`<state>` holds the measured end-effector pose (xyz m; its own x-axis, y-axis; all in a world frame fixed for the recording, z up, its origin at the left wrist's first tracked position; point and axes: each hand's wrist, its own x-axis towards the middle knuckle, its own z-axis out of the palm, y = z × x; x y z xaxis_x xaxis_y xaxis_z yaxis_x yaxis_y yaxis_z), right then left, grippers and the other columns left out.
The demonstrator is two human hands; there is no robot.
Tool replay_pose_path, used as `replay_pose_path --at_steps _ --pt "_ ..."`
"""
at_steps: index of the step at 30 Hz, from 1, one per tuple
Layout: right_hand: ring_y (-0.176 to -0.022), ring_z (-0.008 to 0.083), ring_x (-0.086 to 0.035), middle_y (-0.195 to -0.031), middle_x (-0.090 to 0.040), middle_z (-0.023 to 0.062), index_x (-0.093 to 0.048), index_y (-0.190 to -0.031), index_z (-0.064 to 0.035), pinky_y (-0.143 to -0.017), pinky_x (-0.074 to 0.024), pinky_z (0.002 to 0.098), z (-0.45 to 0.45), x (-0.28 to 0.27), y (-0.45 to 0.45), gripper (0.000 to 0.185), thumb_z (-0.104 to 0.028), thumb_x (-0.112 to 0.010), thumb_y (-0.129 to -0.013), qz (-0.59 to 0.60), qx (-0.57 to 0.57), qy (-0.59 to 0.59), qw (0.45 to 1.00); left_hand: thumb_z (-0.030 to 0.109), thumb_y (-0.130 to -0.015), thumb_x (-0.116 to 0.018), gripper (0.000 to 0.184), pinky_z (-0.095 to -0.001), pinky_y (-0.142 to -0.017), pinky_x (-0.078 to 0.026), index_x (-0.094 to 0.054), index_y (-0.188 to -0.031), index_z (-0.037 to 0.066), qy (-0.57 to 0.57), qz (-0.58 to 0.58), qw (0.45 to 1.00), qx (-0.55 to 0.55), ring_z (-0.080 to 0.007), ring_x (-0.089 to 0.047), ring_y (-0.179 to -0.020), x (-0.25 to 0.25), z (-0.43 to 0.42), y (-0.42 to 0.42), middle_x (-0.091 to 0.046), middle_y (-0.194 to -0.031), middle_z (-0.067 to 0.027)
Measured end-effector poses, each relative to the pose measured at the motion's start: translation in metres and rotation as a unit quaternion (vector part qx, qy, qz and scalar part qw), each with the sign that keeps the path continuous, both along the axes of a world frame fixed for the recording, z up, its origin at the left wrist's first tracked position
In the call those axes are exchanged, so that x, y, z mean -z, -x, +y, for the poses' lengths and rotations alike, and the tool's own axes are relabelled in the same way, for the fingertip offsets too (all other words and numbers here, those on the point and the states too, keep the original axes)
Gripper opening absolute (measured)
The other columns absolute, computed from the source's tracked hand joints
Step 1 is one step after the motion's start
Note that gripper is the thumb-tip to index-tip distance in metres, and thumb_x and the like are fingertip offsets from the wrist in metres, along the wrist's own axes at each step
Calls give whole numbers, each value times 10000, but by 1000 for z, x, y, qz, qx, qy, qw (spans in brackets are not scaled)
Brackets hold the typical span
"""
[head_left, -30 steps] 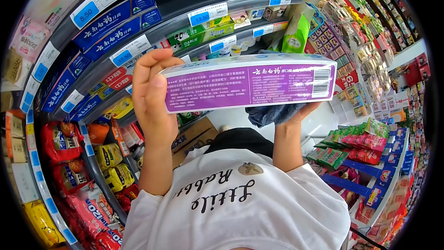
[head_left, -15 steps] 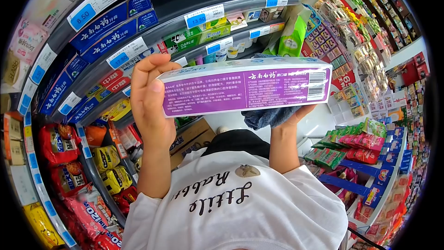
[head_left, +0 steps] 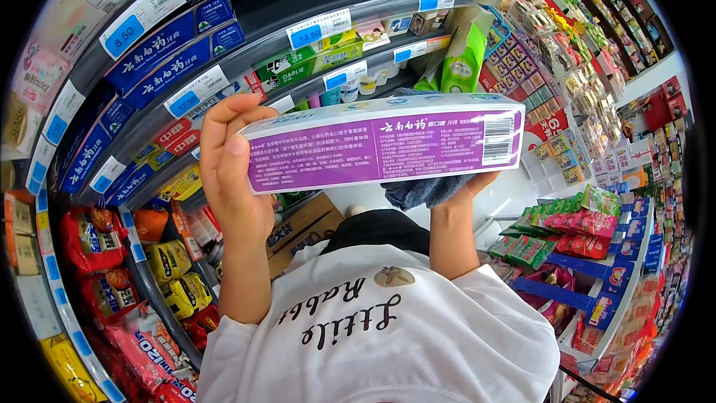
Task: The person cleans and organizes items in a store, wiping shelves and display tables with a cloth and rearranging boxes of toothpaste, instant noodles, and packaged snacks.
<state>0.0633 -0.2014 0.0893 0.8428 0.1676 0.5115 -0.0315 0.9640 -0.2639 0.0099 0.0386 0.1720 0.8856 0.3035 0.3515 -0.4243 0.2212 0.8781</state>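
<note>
A long purple and white toothpaste box [head_left: 328,151] is held level in front of my chest, its printed side and barcode facing me. My left hand [head_left: 237,168] grips the left end, thumb on the near face and fingers curled behind the edge. Under the right end is my right hand [head_left: 464,192], holding a bunched dark grey-blue cloth [head_left: 424,191] against the box. The box hides most of the right fingers and part of the cloth.
Curved shelves with price tags [head_left: 319,28] hold blue toothpaste boxes [head_left: 175,60] and green Darlie boxes [head_left: 287,69] at left and ahead. Bagged snacks [head_left: 93,237] fill the lower left. A rack of packets [head_left: 574,231] stands to the right, and an open brown carton [head_left: 306,227] sits below.
The box and both hands have shifted slightly left in view, and the box's left end is a little lower. Both holds are the same.
</note>
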Motion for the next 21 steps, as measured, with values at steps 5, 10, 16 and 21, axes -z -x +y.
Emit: replay_pose_path --at_steps 5,10,16,21 --pt "-1184 244 -532 -1322 -519 85 -427 -1366 -115 -1005 -448 423 0 1 1 835 -663 -600 -761 1 4 8 1000 297 -909 -484 442 -242 -807 -474 -450 -1203 -33 30 -6 1000 1 -131 -598 -892 -1 -1 0 -606 -1010 -152" --pt "-1180 243 -536 -1318 -523 86 -432 -1362 -112 -1002 -451 422 0 1 1 834 -657 -611 -757 0 6 11 1000 292 -905 -491 444 -247 -809 -475 -448 -1203 -34 36 -7 999 2 -133 -597 -888 -3 -3 0 -603 -1001 -151" --pt "-1175 242 -541 -1313 -528 87 -438 -1357 -109 -999 -455 421 0 1 1 833 -650 -623 -751 1 8 16 1000 405 -914 -473 522 -263 -813 -497 -443 -1232 -8 -7 8 1000 -1 -142 -598 -932 2 1 0 -577 -1031 -128" --pt "-1171 241 -544 -1309 -532 87 -442 -1353 -107 -996 -458 420 -1 1 1 832 -644 -634 -747 0 10 20 1000 405 -914 -467 520 -255 -793 -502 -438 -1230 -7 -10 6 1000 -4 -135 -599 -915 3 0 -1 -571 -1020 -124"
